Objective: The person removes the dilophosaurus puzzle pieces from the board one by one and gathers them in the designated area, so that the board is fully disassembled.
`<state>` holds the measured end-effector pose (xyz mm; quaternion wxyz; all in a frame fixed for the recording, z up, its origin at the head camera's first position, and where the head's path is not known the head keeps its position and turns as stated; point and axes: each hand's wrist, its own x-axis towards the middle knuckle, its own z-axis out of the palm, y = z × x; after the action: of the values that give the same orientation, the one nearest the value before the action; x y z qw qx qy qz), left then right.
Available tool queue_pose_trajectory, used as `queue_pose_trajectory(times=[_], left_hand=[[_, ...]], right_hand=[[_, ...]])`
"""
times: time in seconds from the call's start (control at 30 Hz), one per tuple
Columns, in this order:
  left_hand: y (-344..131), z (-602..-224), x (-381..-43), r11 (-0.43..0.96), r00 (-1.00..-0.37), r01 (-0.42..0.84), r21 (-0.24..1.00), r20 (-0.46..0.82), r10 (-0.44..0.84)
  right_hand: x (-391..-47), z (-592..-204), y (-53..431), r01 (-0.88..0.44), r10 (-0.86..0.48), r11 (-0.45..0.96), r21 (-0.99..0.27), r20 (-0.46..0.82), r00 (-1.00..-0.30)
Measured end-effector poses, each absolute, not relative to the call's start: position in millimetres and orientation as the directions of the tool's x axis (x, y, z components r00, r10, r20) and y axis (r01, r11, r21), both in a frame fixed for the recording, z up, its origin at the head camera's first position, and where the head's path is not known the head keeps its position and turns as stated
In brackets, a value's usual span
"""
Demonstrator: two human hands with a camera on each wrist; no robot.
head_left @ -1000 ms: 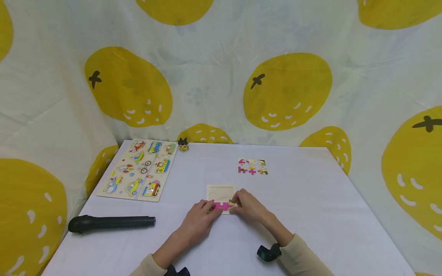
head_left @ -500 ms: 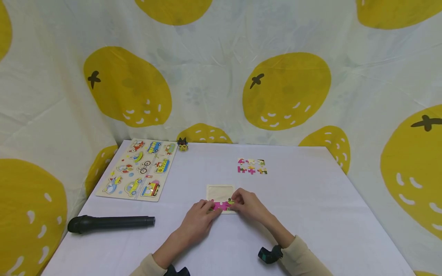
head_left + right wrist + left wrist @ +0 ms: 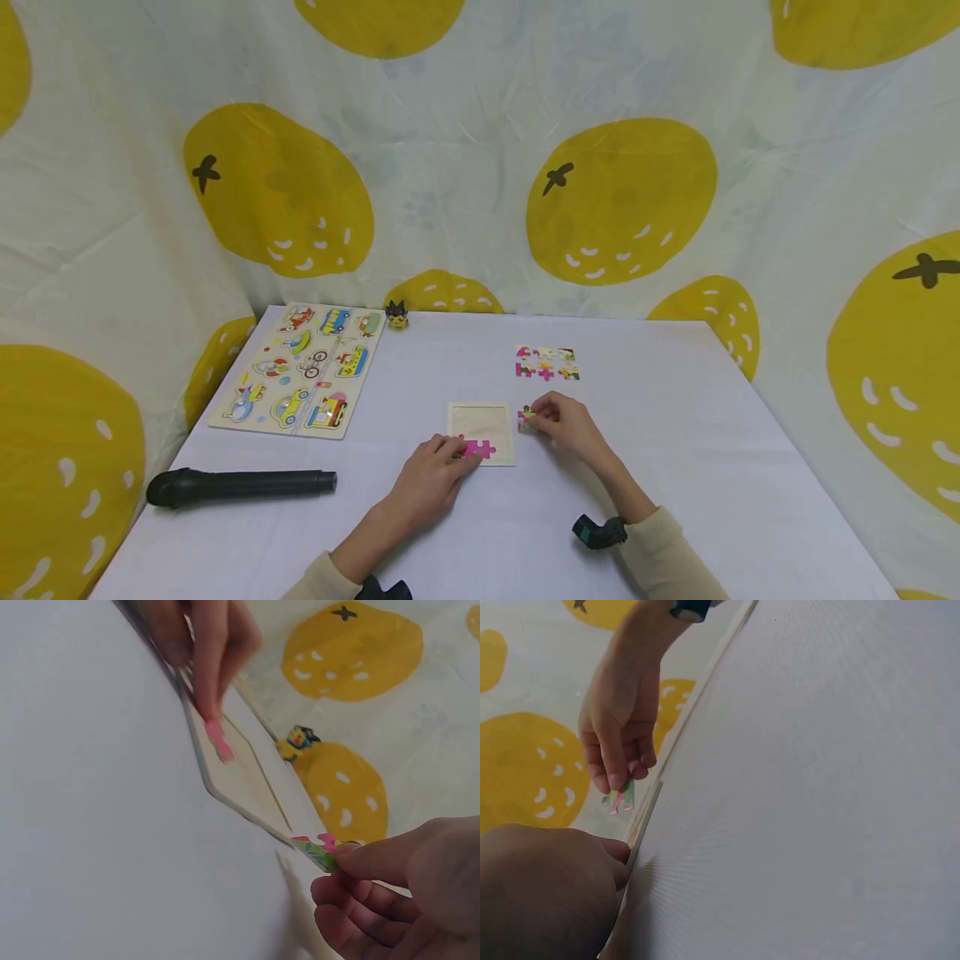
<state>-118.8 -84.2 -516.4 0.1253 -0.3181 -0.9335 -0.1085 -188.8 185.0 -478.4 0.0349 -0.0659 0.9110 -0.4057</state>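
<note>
In the head view, a small wooden puzzle tray (image 3: 482, 421) lies in front of me, with joined pink puzzle pieces (image 3: 482, 449) along its near side. My left hand (image 3: 431, 477) rests at the tray's near left corner, its fingertips touching the pink pieces and partly covering them. Just right of the tray, my right hand (image 3: 567, 427) pinches a green and pink puzzle piece (image 3: 525, 419) between thumb and fingers. The right wrist view shows this puzzle piece (image 3: 319, 852) held tilted near the tray's corner.
Several loose puzzle pieces (image 3: 547, 364) lie in two rows beyond the right hand. A picture board with vehicles (image 3: 300, 371) stands at the back left, a small figurine (image 3: 397, 315) beside it. A black microphone (image 3: 242, 485) lies left of the left hand.
My right hand has lifted the green and pink puzzle piece out of the tray's near right corner and moved it right and away from me. The left hand stays put.
</note>
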Motion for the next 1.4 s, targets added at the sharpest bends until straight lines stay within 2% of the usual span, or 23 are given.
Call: queue_pose_trajectory(times=[0.57, 0.77, 0.97, 1.13, 1.4], left_hand=[[-86, -516, -118, 0.775, -0.772, 0.618, 0.136, 0.29, 0.565], [-85, -517, -118, 0.773, -0.767, 0.621, 0.128, 0.304, 0.565], [-86, -519, -119, 0.766, -0.745, 0.63, 0.127, 0.378, 0.55], [-85, -519, -120, 0.769, -0.745, 0.62, 0.159, 0.427, 0.512], [-85, -519, -120, 0.759, -0.759, 0.612, 0.223, 0.435, 0.485]], right_hand=[[-225, -485, 244, 0.127, 0.077, 0.645, -0.754, -0.101, -0.992], [-231, -490, 254, 0.129, 0.107, 0.677, -0.725, -0.077, -0.991], [-235, -489, 256, 0.139, 0.133, 0.692, -0.708, -0.064, -0.989], [-238, -487, 253, 0.166, 0.159, 0.707, -0.687, -0.074, -0.984], [-238, -489, 252, 0.169, 0.197, 0.721, -0.672, -0.035, -0.98]])
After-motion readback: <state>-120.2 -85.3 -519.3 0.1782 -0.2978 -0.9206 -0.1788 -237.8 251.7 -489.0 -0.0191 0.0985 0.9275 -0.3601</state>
